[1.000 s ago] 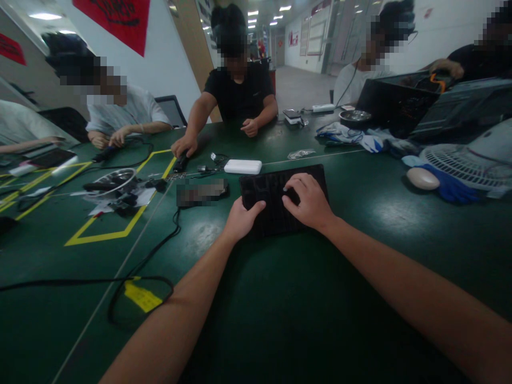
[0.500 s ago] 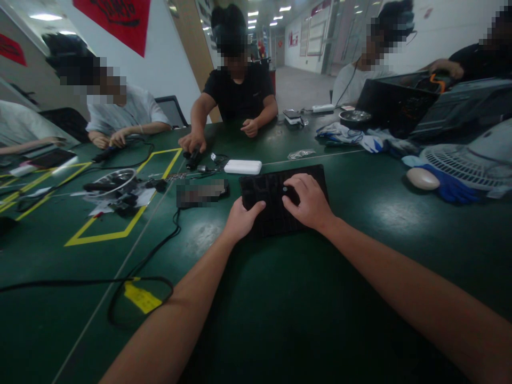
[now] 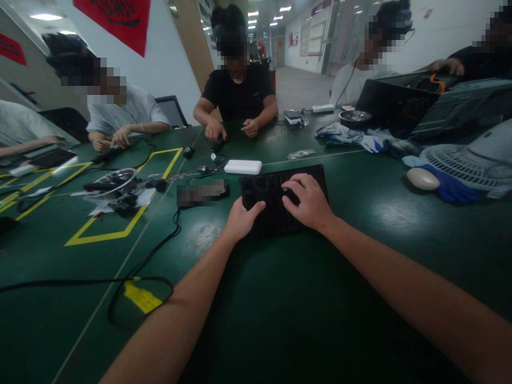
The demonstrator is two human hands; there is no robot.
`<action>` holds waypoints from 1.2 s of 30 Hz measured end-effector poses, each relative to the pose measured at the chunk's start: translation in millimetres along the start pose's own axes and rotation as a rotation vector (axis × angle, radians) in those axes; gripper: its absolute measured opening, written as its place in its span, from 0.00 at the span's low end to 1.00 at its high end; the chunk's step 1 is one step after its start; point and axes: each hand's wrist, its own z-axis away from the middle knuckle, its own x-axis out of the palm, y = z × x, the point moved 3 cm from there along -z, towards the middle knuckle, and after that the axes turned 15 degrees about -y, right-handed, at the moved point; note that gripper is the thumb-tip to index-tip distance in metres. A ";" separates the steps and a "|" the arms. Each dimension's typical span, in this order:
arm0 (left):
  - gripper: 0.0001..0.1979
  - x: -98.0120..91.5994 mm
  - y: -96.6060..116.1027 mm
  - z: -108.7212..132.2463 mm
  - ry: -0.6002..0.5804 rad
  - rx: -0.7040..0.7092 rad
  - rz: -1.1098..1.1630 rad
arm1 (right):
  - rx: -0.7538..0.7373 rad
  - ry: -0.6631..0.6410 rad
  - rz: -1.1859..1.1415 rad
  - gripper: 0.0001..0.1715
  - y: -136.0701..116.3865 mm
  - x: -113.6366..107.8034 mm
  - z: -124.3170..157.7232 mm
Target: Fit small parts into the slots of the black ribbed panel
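Note:
A flat black tray (image 3: 267,193) with moulded compartments lies on the green table (image 3: 304,298) in front of me. My left hand (image 3: 241,219) grips the tray's near left edge, thumb on top and fingers curled under. My right hand (image 3: 308,201) rests on the tray's right half with its fingers bent down into a compartment; whatever they pinch is hidden. A white power bank (image 3: 242,167) lies just beyond the tray.
A black cable with a yellow tag (image 3: 143,296) loops at the near left. A metal bowl (image 3: 119,177) and small parts sit inside a yellow-taped rectangle. Several people sit around the table. A white fan (image 3: 466,160), blue gloves (image 3: 451,188) and open black cases (image 3: 404,106) stand right.
My hands stay on the tray; the right fingers shift slightly, covering the small round part seen before. The person opposite in black has drawn a hand back from the table's middle toward their body.

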 end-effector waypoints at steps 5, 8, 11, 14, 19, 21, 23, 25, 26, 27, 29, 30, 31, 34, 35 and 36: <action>0.23 -0.1 0.2 -0.2 -0.005 0.005 -0.011 | 0.000 0.004 -0.012 0.12 -0.9 -0.7 -0.3; 0.23 0.2 0.2 0.0 -0.007 0.009 -0.005 | 0.007 0.004 -0.019 0.11 -1.0 -0.9 -0.2; 0.23 0.3 -0.2 0.0 -0.006 0.007 0.001 | 0.000 0.007 -0.012 0.10 -1.0 -0.8 -0.1; 0.23 0.3 -0.5 0.1 -0.009 0.000 0.002 | 0.008 0.000 -0.027 0.11 -0.3 -0.4 -0.2; 0.23 0.0 -1.2 0.4 0.000 0.001 0.020 | 0.016 -0.012 -0.045 0.11 0.0 -0.2 -0.5; 0.22 -0.1 -2.1 0.3 0.000 -0.003 0.023 | 0.015 -0.010 -0.042 0.11 -0.7 -0.6 -0.6; 0.23 -0.2 -2.5 0.2 -0.001 -0.005 0.024 | 0.015 -0.001 -0.041 0.10 -1.5 -1.2 -0.7; 0.23 0.0 -2.3 0.1 -0.008 -0.001 0.026 | 0.017 0.008 -0.038 0.10 -2.1 -1.7 -0.7; 0.24 0.1 -2.0 0.1 -0.009 0.001 0.026 | 0.014 0.009 -0.034 0.10 -2.2 -1.8 -0.8; 0.24 0.1 -1.7 0.1 -0.009 0.002 0.022 | 0.010 0.010 -0.026 0.10 -2.3 -1.7 -0.9; 0.24 0.2 -1.4 0.1 -0.008 -0.001 0.009 | 0.000 0.011 -0.012 0.09 -2.1 -1.5 -1.0; 0.24 0.1 -1.5 0.1 -0.007 -0.003 0.005 | -0.004 0.012 -0.008 0.09 -1.9 -1.4 -1.0; 0.24 -0.1 -1.8 0.1 -0.005 -0.004 0.003 | -0.005 0.014 -0.009 0.09 -1.5 -1.3 -1.0; 0.24 -0.6 -3.1 -0.2 -0.006 -0.007 0.004 | 0.005 0.006 -0.019 0.10 -0.6 -0.9 -1.1; 0.24 -0.8 -3.5 -0.2 -0.004 -0.008 0.004 | 0.008 0.001 -0.023 0.10 -0.5 -0.8 -1.2; 0.24 -0.9 -3.8 -0.2 -0.003 -0.009 0.003 | 0.011 -0.003 -0.027 0.10 -0.4 -0.7 -1.3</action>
